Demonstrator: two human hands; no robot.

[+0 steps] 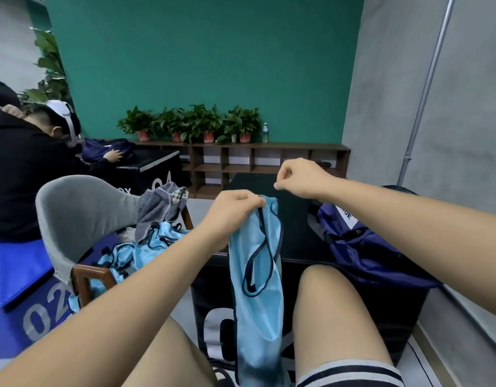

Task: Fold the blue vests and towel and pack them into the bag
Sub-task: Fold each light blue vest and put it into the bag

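Note:
A light blue vest [255, 289] with dark trim hangs straight down between my knees. My left hand [233, 208] pinches its top edge. My right hand [300, 177] is raised just up and right of that, fingers curled, apart from the vest with nothing visible in it. More blue vests [135, 252] lie heaped on the grey chair [73, 213] at my left, with a grey striped towel [160, 208] on top of the heap. The dark blue bag [364, 247] lies on the right side of a black box [297, 241] in front of me.
A blue box marked 02 [23, 303] stands at the lower left. Another person in black [26, 169] leans over a black box at the left. A wooden shelf [255, 166] with potted plants and a bottle lines the green wall. A grey wall runs along the right.

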